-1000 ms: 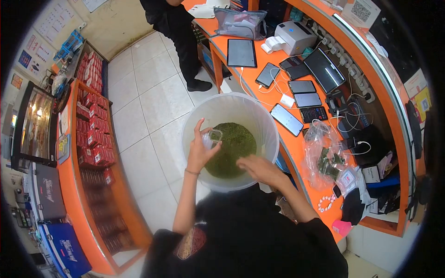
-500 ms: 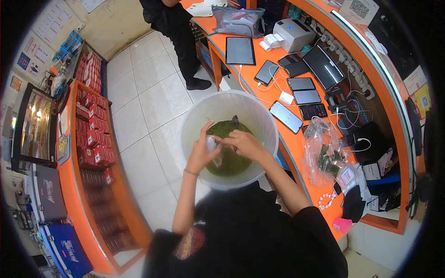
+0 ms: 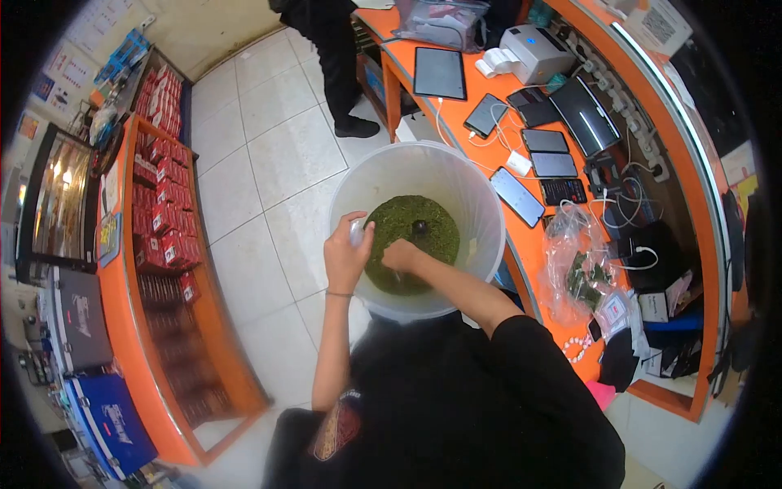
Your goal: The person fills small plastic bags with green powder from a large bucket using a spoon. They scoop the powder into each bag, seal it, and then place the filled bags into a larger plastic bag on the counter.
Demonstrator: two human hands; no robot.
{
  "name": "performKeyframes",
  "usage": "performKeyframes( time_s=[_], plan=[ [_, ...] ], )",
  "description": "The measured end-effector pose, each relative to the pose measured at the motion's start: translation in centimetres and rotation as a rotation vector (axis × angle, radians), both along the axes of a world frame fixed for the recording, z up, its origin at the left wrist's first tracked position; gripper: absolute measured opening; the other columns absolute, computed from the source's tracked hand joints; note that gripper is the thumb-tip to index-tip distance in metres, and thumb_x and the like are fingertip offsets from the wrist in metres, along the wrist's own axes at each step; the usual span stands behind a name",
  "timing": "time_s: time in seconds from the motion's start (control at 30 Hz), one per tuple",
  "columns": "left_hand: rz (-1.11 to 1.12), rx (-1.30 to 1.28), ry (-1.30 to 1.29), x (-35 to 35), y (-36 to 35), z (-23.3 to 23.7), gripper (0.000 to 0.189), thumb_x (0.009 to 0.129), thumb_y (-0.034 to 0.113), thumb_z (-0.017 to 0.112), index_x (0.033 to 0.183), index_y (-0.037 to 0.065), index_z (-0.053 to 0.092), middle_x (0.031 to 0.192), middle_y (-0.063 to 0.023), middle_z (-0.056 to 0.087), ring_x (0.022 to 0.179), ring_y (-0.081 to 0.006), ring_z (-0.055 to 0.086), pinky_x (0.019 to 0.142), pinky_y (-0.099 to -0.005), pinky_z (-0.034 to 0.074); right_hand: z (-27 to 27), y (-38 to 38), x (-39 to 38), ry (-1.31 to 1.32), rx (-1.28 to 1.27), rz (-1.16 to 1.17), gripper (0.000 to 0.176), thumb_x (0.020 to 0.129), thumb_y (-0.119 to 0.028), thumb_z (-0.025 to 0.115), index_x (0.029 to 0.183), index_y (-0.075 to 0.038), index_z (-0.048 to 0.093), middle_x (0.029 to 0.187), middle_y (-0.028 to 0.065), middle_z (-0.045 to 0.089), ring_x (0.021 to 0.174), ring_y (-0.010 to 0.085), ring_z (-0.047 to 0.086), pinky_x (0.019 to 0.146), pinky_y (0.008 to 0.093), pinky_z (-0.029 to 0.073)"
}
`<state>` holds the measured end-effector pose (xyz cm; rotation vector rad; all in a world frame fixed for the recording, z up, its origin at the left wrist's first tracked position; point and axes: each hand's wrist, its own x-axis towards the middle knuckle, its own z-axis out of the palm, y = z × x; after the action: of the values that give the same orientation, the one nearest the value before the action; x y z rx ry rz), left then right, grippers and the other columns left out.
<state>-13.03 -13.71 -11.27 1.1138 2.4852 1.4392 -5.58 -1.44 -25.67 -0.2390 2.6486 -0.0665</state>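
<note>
A large translucent plastic tub [image 3: 481, 204] stands in front of me, with dried green flakes [image 3: 415, 208] covering its bottom. My left hand [image 3: 346, 254] is at the tub's left side, its fingers curled around a small clear plastic item [image 3: 357, 234], whose exact kind I cannot make out. Inside the tub my right hand [image 3: 401, 256] is closed, low over the flakes. The fingers point away from view, and what they hold is hidden. Something small and dark [image 3: 419, 227] sits on the flakes beyond my right hand.
On the right, an orange counter [image 3: 533, 257] bears several phones, a tablet [image 3: 440, 73], a label printer [image 3: 533, 53] and a clear bag with green leaves [image 3: 588, 277]. An orange shelf [image 3: 122, 187] with red boxes stands left. A person in black [image 3: 336, 73] stands ahead on the tiles.
My right hand has left the plastic at my left hand and moved down toward the flakes. My left hand has shifted left with the plastic. The whole view has tilted slightly.
</note>
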Motion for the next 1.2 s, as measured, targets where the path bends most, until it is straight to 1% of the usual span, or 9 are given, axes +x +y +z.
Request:
performKeyframes(
  time_s=[0.07,0.13,0.2,0.3,0.37,0.43,0.53,0.77,1.2],
  plan=[
    [0.001,-0.024,-0.062,-0.2,-0.4,0.1,0.021,0.085,0.017,0.072,0.103,0.007,0.066,0.088,-0.0159,0.070,0.074,-0.0331,0.068,0.066,-0.0391,0.052,0.5,0.6,-0.1,0.030,-0.041,-0.097,0.013,0.082,-0.014,0.064,0.086,-0.009,0.075,0.091,0.0150,0.073,0.088,0.0312,0.072,0.074,0.0414,0.057],
    [-0.041,0.122,0.016,-0.5,-0.5,-0.3,0.028,0.084,0.022,0.076,0.105,0.004,0.068,0.084,-0.0107,0.070,0.077,-0.0220,0.069,0.071,-0.0330,0.053,3.7,3.4,0.2,0.162,-0.534,-0.429,0.015,0.082,-0.019,0.069,0.085,-0.006,0.074,0.086,0.0148,0.073,0.083,0.0292,0.072,0.071,0.0390,0.056],
    [-0.042,0.100,0.041,-0.1,-0.7,0.4,0.031,0.084,0.022,0.076,0.108,0.003,0.067,0.090,-0.0114,0.071,0.082,-0.0230,0.069,0.075,-0.0332,0.052,7.1,5.9,1.0,0.254,-0.921,-0.597,0.026,0.086,-0.029,0.072,0.084,-0.003,0.072,0.075,0.0075,0.070,0.067,0.0187,0.064,0.061,0.0326,0.048],
    [-0.111,0.044,0.048,0.0,-0.5,0.7,0.033,0.085,0.023,0.076,0.110,0.002,0.067,0.095,-0.0118,0.071,0.086,-0.0243,0.069,0.077,-0.0332,0.052,11.5,7.1,3.6,0.371,-1.232,-0.632,0.033,0.091,-0.037,0.070,0.087,-0.003,0.070,0.065,-0.0014,0.058,0.059,0.0077,0.048,0.055,0.0269,0.037],
    [-0.173,0.021,0.019,-0.2,0.3,0.7,0.032,0.086,0.023,0.075,0.110,0.002,0.068,0.093,-0.0115,0.071,0.087,-0.0247,0.070,0.076,-0.0330,0.053,15.7,6.2,5.6,0.358,-1.281,-0.734,0.032,0.093,-0.036,0.068,0.087,-0.004,0.069,0.064,-0.0037,0.053,0.060,0.0054,0.042,0.054,0.0254,0.034],
    [-0.314,0.001,-0.422,-0.2,1.2,0.8,0.029,0.089,0.023,0.073,0.107,0.001,0.068,0.088,-0.0066,0.070,0.080,-0.0122,0.065,0.072,-0.0270,0.050,17.4,5.5,7.3,0.378,-1.341,-0.867,0.026,0.096,-0.029,0.064,0.091,-0.004,0.067,0.064,-0.0063,0.048,0.060,0.0026,0.040,0.053,0.0222,0.031],
    [-0.324,0.101,-0.534,0.9,2.5,1.8,0.026,0.092,0.023,0.071,0.106,0.001,0.068,0.085,-0.0007,0.067,0.077,-0.0051,0.056,0.068,-0.0221,0.046,18.2,4.1,8.7,0.572,-1.543,-1.111,0.022,0.098,-0.024,0.063,0.093,-0.003,0.066,0.068,-0.0037,0.051,0.059,0.0031,0.044,0.052,0.0212,0.033],
    [-0.317,0.220,-0.620,3.1,3.9,2.9,0.023,0.093,0.020,0.068,0.103,-0.001,0.069,0.085,0.0012,0.064,0.076,-0.0053,0.054,0.068,-0.0211,0.044,16.3,2.4,10.4,0.926,-1.410,-1.129,0.015,0.097,-0.015,0.062,0.091,-0.002,0.064,0.068,-0.0038,0.052,0.059,0.0031,0.043,0.053,0.0209,0.033],
    [-0.250,0.217,-0.593,3.9,2.9,4.5,0.022,0.094,0.019,0.068,0.100,-0.002,0.068,0.083,-0.0005,0.066,0.076,-0.0055,0.055,0.069,-0.0217,0.046,17.7,1.6,10.8,0.938,-1.227,-1.055,0.006,0.092,-0.006,0.063,0.089,-0.001,0.064,0.080,-0.0024,0.055,0.074,0.0036,0.048,0.063,0.0207,0.036]
  ],
)
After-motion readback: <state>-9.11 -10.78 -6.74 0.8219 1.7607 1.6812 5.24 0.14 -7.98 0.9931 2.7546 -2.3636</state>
